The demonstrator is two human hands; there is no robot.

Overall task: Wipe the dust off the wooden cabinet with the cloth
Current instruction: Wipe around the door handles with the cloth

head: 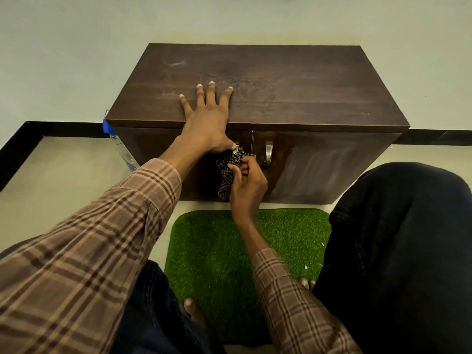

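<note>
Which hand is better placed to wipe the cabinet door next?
The right hand. It already grips the cloth against the door by the handle. The left hand lies flat on the cabinet top, holding nothing.

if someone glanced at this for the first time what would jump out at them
The dark wooden cabinet fills the middle, with the left hand spread flat on its dusty top at the front edge. Just below, the right hand grips a checked cloth against the door front by the handles. A bright green grass mat lies on the floor before it.
</note>
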